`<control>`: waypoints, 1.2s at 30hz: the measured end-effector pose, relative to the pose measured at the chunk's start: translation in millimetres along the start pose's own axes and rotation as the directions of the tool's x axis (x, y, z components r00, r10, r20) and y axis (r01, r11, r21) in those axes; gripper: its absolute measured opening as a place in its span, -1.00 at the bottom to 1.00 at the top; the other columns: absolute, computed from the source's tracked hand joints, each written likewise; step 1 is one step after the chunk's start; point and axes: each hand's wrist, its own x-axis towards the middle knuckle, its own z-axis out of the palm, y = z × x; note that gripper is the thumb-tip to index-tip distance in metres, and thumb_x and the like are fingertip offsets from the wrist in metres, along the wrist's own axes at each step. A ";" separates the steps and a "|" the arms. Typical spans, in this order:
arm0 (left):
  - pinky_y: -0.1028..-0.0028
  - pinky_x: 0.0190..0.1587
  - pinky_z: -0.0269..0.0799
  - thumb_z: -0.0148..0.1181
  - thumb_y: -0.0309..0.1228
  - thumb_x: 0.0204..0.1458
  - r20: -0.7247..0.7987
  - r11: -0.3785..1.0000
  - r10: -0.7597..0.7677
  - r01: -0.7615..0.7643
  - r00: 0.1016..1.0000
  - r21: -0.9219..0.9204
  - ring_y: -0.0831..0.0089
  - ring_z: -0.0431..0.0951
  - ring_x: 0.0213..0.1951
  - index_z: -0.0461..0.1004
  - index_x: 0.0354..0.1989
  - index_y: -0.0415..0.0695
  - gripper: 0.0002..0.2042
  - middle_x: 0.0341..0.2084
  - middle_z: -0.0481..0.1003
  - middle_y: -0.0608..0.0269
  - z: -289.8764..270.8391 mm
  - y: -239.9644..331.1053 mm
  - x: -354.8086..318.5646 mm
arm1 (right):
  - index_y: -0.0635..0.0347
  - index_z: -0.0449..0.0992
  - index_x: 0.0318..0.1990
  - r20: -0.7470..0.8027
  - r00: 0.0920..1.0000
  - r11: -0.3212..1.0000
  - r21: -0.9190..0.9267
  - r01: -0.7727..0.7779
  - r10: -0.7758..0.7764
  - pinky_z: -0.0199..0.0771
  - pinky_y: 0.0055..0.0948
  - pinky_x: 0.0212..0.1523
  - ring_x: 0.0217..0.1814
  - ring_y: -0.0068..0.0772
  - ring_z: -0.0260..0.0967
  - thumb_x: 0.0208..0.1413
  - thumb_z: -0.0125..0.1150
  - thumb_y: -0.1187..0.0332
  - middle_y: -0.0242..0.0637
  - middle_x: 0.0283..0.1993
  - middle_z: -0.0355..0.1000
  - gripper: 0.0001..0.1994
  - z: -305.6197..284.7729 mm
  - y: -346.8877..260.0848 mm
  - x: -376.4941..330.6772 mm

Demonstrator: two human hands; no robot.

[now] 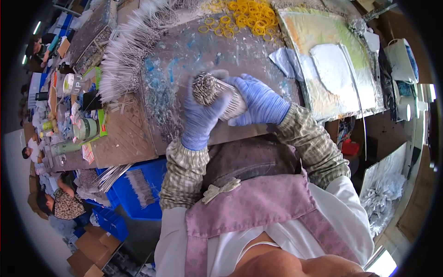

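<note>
Above the near edge of the worktable, a bundle of thin, pale, wire-like sticks (234, 104) is gripped between my two hands, its grey, bristly end turned to the upper left. My left hand (199, 117), in a blue glove, wraps the bundle close to that end, and its fingers are slightly blurred. From the other side my right hand (260, 99), also blue-gloved, closes around the bundle's body. Parts of the sticks are hidden under the fingers. Farther left lies a long heap of similar thin sticks with white, brush-like tips (122, 60).
Yellow rubber bands (254, 18) are piled at the table's far side. On the right rests a stained board (339, 92) beside a crumpled blue cloth (284, 62). A blue bin (134, 203) stands below left, near a green-lidded jar (85, 129). Other people (67, 201) sit farther left.
</note>
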 end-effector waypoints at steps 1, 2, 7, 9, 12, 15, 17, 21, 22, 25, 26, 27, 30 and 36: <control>0.40 0.09 0.48 0.54 -0.30 -0.13 -0.112 0.995 0.086 -0.080 0.990 0.057 0.44 0.53 -0.05 0.26 0.18 -0.17 -0.29 -0.07 0.49 0.20 0.4 4.4 1.7 | 0.20 0.25 0.28 0.001 1.000 1.000 0.006 -0.009 0.009 0.07 -0.03 0.40 0.24 0.14 0.30 -0.39 0.58 -0.12 0.01 0.14 0.41 0.03 5.5 -2.8 -3.3; 0.38 0.10 0.48 0.56 -0.26 -0.15 -0.120 0.997 0.051 -0.058 0.991 -0.051 0.40 0.53 -0.02 0.24 0.20 -0.16 -0.25 -0.03 0.48 0.15 4.6 3.5 -5.1 | 0.23 0.21 0.31 -0.198 0.979 0.997 0.057 0.054 -0.041 -0.03 0.01 0.44 0.30 0.11 0.25 -0.41 0.55 -0.20 0.00 0.21 0.36 0.11 11.7 -6.3 -7.7; 0.37 0.12 0.46 0.57 -0.25 -0.17 0.110 0.902 0.371 -0.386 0.922 0.195 0.36 0.50 0.02 0.24 0.21 -0.20 -0.22 -0.02 0.46 0.14 7.8 -15.6 -4.2 | 0.29 0.11 0.38 -0.193 0.980 0.941 -0.337 -0.018 -0.050 -0.24 0.11 0.50 0.47 0.00 0.08 -0.52 0.52 -0.32 -0.04 0.38 0.20 0.28 26.0 23.5 -11.0; 0.39 0.14 0.43 0.57 -0.23 -0.17 0.146 0.994 0.025 -0.040 0.989 0.099 0.39 0.48 0.03 0.19 0.25 -0.20 -0.17 -0.01 0.44 0.17 -4.1 -53.4 -11.8 | 0.30 0.11 0.37 -0.281 0.956 0.971 -0.240 0.010 -0.079 -0.23 0.06 0.50 0.41 0.02 0.17 -0.47 0.58 -0.22 0.00 0.32 0.26 0.24 35.3 18.2 -2.5; 0.39 0.16 0.40 0.55 -0.18 -0.16 0.143 0.979 -0.202 0.196 0.969 0.054 0.44 0.45 0.05 0.21 0.24 -0.20 -0.18 0.01 0.42 0.21 -8.1 -56.5 -28.3 | 0.28 0.35 0.18 -0.198 0.975 0.875 0.485 0.006 0.103 0.31 -0.15 0.24 0.15 0.06 0.41 -0.34 0.59 -0.04 0.02 0.03 0.47 -0.09 32.6 -0.8 2.7; 0.39 0.13 0.43 0.51 -0.21 -0.10 0.179 0.989 -0.125 0.137 0.976 -0.056 0.43 0.49 0.00 0.22 0.23 -0.20 -0.24 -0.04 0.46 0.24 -15.0 -22.3 -19.4 | 0.28 0.41 0.10 0.068 0.991 0.939 0.331 0.087 -0.116 0.45 -0.20 0.07 0.08 0.04 0.45 -0.39 0.63 -0.04 0.00 -0.04 0.50 -0.13 11.0 16.2 5.2; 0.41 0.07 0.47 0.50 -0.27 -0.09 0.265 0.982 -0.149 0.174 0.953 -0.074 0.43 0.53 -0.07 0.23 0.22 -0.21 -0.27 -0.11 0.50 0.25 -22.3 0.2 -5.7 | 0.25 0.37 0.16 0.127 0.991 0.896 0.443 -0.023 -0.037 0.30 -0.13 0.26 0.17 0.02 0.40 -0.45 0.65 -0.09 0.00 0.05 0.47 -0.03 5.6 0.5 0.1; 0.42 0.05 0.48 0.54 -0.37 -0.16 -0.077 0.969 0.165 -0.147 0.983 0.200 0.42 0.54 -0.05 0.30 0.15 -0.26 -0.31 -0.07 0.51 0.16 9.3 6.8 1.4 | 0.23 0.23 0.30 -0.369 0.928 0.985 0.135 0.108 -0.051 -0.28 0.08 0.51 0.43 -0.07 0.12 -0.42 0.55 -0.23 -0.05 0.30 0.27 0.11 25.9 10.7 -4.1; 0.40 0.08 0.48 0.59 -0.31 -0.22 -0.076 0.964 0.091 -0.069 0.993 0.256 0.36 0.53 0.00 0.24 0.22 -0.24 -0.19 0.00 0.48 0.09 15.4 -7.2 4.7 | 0.24 0.22 0.31 -0.298 0.952 0.992 -0.121 0.030 -0.065 -0.28 0.07 0.51 0.45 -0.07 0.08 -0.38 0.50 -0.27 -0.06 0.32 0.25 0.11 44.1 31.9 0.7; 0.34 0.13 0.44 0.63 -0.22 -0.31 0.030 0.910 0.103 -0.107 0.994 0.401 0.30 0.50 0.08 0.20 0.27 -0.22 -0.07 0.07 0.44 0.05 11.1 -38.8 -4.0 | 0.22 0.21 0.34 -0.251 0.968 0.896 -0.434 -0.089 -0.026 -0.31 0.08 0.51 0.50 -0.06 -0.01 -0.36 0.37 -0.37 -0.14 0.35 0.23 0.13 55.2 52.8 2.8; 0.31 0.18 0.40 0.66 -0.14 -0.37 0.089 0.987 0.034 -0.048 0.995 0.152 0.28 0.45 0.14 0.17 0.30 -0.23 0.02 0.11 0.40 0.05 1.0 -49.5 -3.4 | 0.22 0.19 0.35 -0.231 0.972 0.897 -0.435 -0.074 -0.032 -0.31 0.08 0.51 0.51 -0.05 -0.01 -0.36 0.38 -0.36 -0.13 0.35 0.23 0.14 41.1 47.8 3.4; 0.31 0.18 0.40 0.66 -0.14 -0.37 0.080 0.988 0.025 -0.037 0.996 0.149 0.28 0.45 0.14 0.17 0.30 -0.23 0.02 0.11 0.40 0.05 -5.5 -56.3 -9.8 | 0.23 0.17 0.36 -0.211 0.977 0.900 -0.430 -0.071 -0.024 -0.30 0.08 0.51 0.51 -0.04 -0.02 -0.36 0.39 -0.35 -0.12 0.35 0.23 0.15 35.5 38.2 -3.6; 0.31 0.22 0.36 0.64 -0.06 -0.34 0.169 0.960 0.105 -0.144 0.980 0.240 0.29 0.40 0.19 0.08 0.34 -0.23 0.08 0.17 0.34 0.06 -7.0 -65.4 -0.1 | 0.24 0.14 0.37 -0.323 0.942 0.967 -0.256 0.003 -0.089 -0.21 0.00 0.50 0.46 0.04 0.05 -0.36 0.48 -0.25 -0.01 0.33 0.21 0.14 42.5 33.5 7.1; 0.40 0.13 0.44 0.60 -0.14 -0.24 0.165 0.974 -0.097 0.128 0.982 -0.189 0.40 0.45 0.10 0.08 0.33 -0.18 -0.01 0.15 0.35 0.14 -12.0 -32.5 -8.3 | 0.32 0.33 0.17 -0.071 0.991 0.925 0.373 -0.077 0.111 0.31 -0.15 0.24 0.17 0.15 0.38 -0.40 0.60 -0.03 0.06 -0.04 0.50 -0.05 10.1 -4.5 5.9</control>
